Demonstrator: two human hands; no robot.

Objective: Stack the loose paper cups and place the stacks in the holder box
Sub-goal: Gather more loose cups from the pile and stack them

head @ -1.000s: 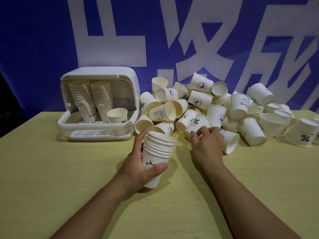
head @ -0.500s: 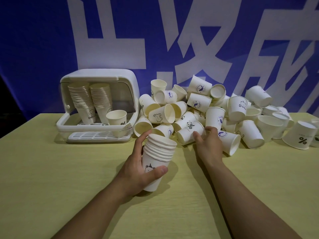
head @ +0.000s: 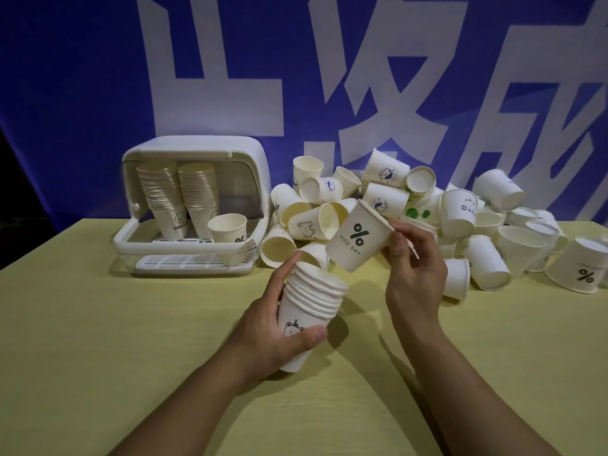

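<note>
A short stack of nested paper cups [head: 309, 311], its outer cup printed with a small bear, is being gripped by the left hand [head: 273, 337]; the thumb is lying across the front of the stack and the fingers are curling round its left side. The stack is being held tilted, mouth up and leaning toward the right, near the middle of the bench [head: 98, 340].

1 single cup [head: 358, 238], marked with a percent sign and the words NICE DAY, is being pinched at its rim by the right hand [head: 414, 271]. This cup is being held in the air, tilted with its base pointing down and left, just above and to the right of the stack's open mouth. Whether the base is touching the top rim cannot be told.

A pile of loose cups [head: 444, 218] is being carried along the far edge of the bench, spreading from its middle toward the far right corner, most of them lying on their sides.

The holder box [head: 197, 149], white and with its clear front open, is standing near the far left corner. 2 tall stacks [head: 177, 199] are being kept inside it, mouths up and leaning, with 1 separate cup [head: 228, 228] standing upright at their right, near the front lip.

A blue banner with large white characters [head: 214, 77] is hanging behind the bench.
</note>
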